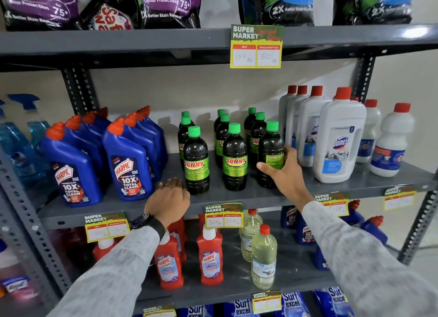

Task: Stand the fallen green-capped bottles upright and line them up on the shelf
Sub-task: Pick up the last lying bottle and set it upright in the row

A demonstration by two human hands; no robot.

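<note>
Several dark green-capped Sunny bottles stand upright on the grey middle shelf [239, 197] in three rows running front to back. The front left bottle [196, 161] and the front middle bottle [235, 157] stand free. My right hand [288, 172] wraps the lower body of the front right bottle [271, 148], thumb in front and fingers behind. My left hand [169, 199] rests with curled fingers on the shelf edge, just left of the front left bottle's base and touching or nearly touching it. No bottle lies on its side.
Blue Harpic bottles [129, 165] crowd the shelf to the left, white Domex bottles [337, 138] to the right. Price tags [224, 216] hang from the shelf edge. Red Harpic bottles [209, 257] and clear bottles [263, 259] stand on the shelf below.
</note>
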